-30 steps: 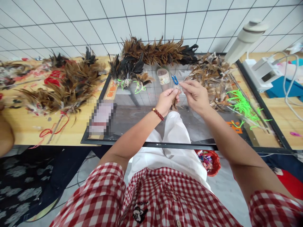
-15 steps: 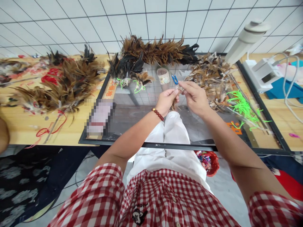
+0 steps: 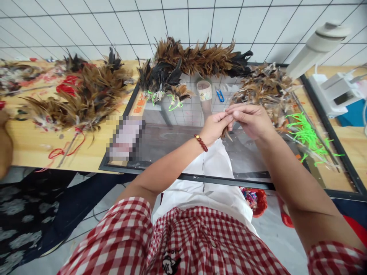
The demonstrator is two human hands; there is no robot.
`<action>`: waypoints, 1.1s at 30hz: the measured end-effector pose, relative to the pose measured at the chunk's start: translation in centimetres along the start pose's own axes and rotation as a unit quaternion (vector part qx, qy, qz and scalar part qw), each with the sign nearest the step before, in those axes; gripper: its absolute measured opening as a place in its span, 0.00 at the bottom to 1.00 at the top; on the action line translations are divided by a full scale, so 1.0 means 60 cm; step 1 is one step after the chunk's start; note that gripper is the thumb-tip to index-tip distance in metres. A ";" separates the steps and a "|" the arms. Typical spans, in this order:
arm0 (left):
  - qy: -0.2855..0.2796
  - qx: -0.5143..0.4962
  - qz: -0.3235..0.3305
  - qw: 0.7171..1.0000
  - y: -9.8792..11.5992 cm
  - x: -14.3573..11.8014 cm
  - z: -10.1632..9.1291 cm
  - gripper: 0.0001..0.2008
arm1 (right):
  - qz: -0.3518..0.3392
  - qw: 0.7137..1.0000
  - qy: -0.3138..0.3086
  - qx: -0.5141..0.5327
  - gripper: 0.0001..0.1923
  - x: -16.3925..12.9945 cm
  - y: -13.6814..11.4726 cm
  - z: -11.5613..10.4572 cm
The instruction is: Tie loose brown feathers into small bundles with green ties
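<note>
My left hand (image 3: 215, 128) is closed on a small brown feather (image 3: 226, 133), whose tip pokes out below the fingers. Against it, my right hand (image 3: 252, 120) has its fingertips pressed together at the left fingertips; what they pinch is hidden. Blue thread snips (image 3: 220, 96) lie on the glass just beyond my hands, left of a heap of loose brown feathers (image 3: 258, 89). Further left stands a small cup-like holder (image 3: 204, 91) with a patterned band. A small feather bunch (image 3: 180, 93) tied with bright green string lies left of that.
A long brown feather garland (image 3: 197, 59) lies along the wall. Green strings (image 3: 308, 133) spread at the right, near a white bottle (image 3: 318, 49) and a charger (image 3: 341, 95). More feather bundles (image 3: 86, 91) cover the left table, where another person's arm (image 3: 4, 145) shows at the edge.
The view has shifted, so the table things sit a little differently in frame. Both hands stay together, with the right fingers now folded closer over the left fingertips.
</note>
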State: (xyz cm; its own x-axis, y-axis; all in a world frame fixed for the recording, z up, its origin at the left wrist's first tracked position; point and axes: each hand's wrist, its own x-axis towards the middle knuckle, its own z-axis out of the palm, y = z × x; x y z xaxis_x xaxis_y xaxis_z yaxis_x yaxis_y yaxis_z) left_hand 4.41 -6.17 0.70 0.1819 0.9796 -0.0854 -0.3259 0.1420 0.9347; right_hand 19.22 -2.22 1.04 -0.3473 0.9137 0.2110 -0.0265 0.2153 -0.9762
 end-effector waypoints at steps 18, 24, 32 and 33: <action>0.323 -0.072 0.246 0.911 0.147 0.047 -0.149 0.21 | 0.030 0.880 -0.096 -0.464 0.05 0.130 0.035 0.151; 0.274 -0.032 0.228 0.934 0.121 0.053 -0.153 0.20 | 0.025 0.922 -0.100 -0.374 0.07 0.134 0.053 0.126; 0.050 0.036 -0.023 0.998 0.097 0.032 -0.122 0.14 | -0.092 0.986 -0.032 -0.138 0.22 0.128 0.045 0.072; 0.028 0.023 -0.058 0.998 0.094 0.029 -0.118 0.13 | -0.113 0.983 -0.011 -0.147 0.23 0.126 0.044 0.073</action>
State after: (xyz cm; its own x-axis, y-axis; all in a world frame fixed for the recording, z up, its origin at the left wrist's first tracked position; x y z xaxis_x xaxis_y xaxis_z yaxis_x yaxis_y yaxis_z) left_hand -3.66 -2.66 3.35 0.1627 0.9636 -0.2121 -0.2632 0.2496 0.9319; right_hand 12.41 3.73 -0.13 -0.3832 0.8247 0.4159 0.1657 0.5043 -0.8475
